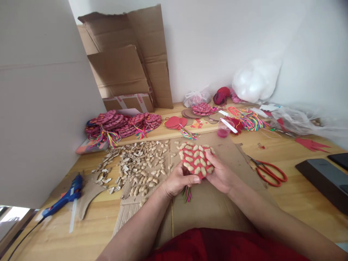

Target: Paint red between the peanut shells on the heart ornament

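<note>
Between my hands is a red craft piece (192, 158) with rows of whole peanuts stuck over its face. A coloured tassel (187, 194) hangs below its lower edge. My left hand (179, 180) grips the lower left edge, thumb on the front. At the right side, my right hand (218, 170) holds the same piece with its thumb near the upper right peanuts. The fingers behind the piece are hidden. Under it lies a flat cardboard sheet (206, 214). Loose peanuts (146, 179) and shells spread across the cardboard to the left.
A blue glue gun (65, 197) rests at the left with its cord trailing. Red-handled scissors (269, 172) lie at the right, near a dark grey box (320, 181). Braided pink coasters with tassels (108, 123) are piled behind. Cardboard sheets (122, 72) lean on the wall.
</note>
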Demonstrator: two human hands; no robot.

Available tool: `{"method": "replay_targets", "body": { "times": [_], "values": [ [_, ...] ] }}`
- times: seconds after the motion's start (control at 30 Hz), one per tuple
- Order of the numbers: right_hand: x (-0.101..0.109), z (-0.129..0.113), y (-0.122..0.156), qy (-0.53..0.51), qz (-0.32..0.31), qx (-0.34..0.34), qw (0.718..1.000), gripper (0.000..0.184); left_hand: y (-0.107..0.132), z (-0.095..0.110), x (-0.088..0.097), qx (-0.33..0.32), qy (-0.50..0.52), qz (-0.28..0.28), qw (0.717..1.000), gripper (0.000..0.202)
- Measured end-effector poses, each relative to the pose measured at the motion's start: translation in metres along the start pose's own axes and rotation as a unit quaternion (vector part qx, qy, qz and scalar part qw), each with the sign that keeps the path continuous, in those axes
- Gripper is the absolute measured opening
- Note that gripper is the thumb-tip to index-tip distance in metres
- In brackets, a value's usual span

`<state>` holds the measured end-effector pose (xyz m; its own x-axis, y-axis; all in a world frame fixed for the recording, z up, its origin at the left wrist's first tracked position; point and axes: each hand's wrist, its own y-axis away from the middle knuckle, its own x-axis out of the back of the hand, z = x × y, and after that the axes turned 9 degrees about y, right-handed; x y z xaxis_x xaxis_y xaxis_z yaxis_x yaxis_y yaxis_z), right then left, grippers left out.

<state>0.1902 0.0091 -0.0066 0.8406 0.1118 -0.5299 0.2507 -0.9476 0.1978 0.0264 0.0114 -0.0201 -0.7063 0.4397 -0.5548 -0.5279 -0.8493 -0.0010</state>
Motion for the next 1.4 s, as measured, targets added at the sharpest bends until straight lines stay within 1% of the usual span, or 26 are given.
{"method": "replay_targets", "body": {
  "times": [0.1, 0.23, 0.37, 0.47, 0.53, 0.57, 0.67, 0.73, 0.9, 1.07, 1.17, 1.27, 1.33, 1.4],
  "values": [
    [0.000, -0.001, 0.000, -0.005, -0.024, -0.022, 0.999, 0.038, 0.000, -0.001, 0.001, 0.001, 0.007, -0.026, 1.000, 0.059],
    [-0.001, -0.003, 0.002, -0.012, -0.027, -0.033, 0.999, 0.036, 0.000, 0.003, -0.004, -0.030, 0.005, -0.035, 0.999, 0.068],
    [-0.003, -0.003, 0.004, -0.016, -0.031, -0.040, 0.999, 0.037, 0.001, 0.007, -0.008, -0.057, -0.044, -0.065, 0.995, 0.077],
    [-0.004, -0.003, 0.004, -0.015, -0.031, -0.041, 0.999, 0.039, 0.002, 0.007, -0.008, -0.054, -0.080, -0.087, 0.991, 0.075],
    [-0.004, -0.003, 0.003, -0.014, -0.023, -0.035, 0.999, 0.039, 0.001, 0.004, -0.008, -0.054, -0.078, -0.084, 0.992, 0.071],
    [-0.004, -0.003, 0.002, -0.013, -0.016, -0.030, 0.999, 0.038, 0.000, 0.002, -0.008, -0.055, -0.065, -0.073, 0.994, 0.070],
    [-0.004, -0.003, 0.000, -0.009, 0.017, -0.005, 1.000, 0.037, -0.003, -0.004, -0.009, -0.060, 0.001, -0.022, 0.998, 0.069],
    [-0.003, -0.003, -0.002, -0.005, 0.043, 0.011, 0.999, 0.036, -0.004, -0.007, -0.009, -0.056, 0.035, 0.002, 0.998, 0.067],
    [-0.001, -0.001, -0.003, 0.014, 0.083, 0.033, 0.996, 0.039, -0.003, -0.010, -0.011, -0.024, 0.076, 0.007, 0.997, 0.062],
    [-0.002, 0.000, -0.002, 0.042, 0.100, 0.044, 0.993, 0.038, -0.003, -0.016, -0.012, -0.026, 0.078, 0.048, 0.995, 0.056],
    [-0.001, -0.003, -0.003, 0.071, 0.119, 0.058, 0.989, 0.040, -0.004, -0.022, -0.010, -0.013, 0.096, 0.060, 0.993, 0.059],
    [0.010, -0.012, -0.006, 0.106, 0.180, 0.089, 0.974, 0.045, -0.005, -0.025, -0.008, -0.016, 0.108, 0.064, 0.992, 0.058],
    [0.025, -0.022, -0.008, 0.133, 0.244, 0.115, 0.954, 0.048, -0.007, -0.024, -0.007, -0.025, 0.105, 0.072, 0.992, 0.054],
    [0.044, -0.035, -0.010, 0.172, 0.306, 0.140, 0.926, 0.046, -0.008, -0.022, -0.006, -0.032, 0.104, 0.084, 0.991, 0.052]
  ]
}}
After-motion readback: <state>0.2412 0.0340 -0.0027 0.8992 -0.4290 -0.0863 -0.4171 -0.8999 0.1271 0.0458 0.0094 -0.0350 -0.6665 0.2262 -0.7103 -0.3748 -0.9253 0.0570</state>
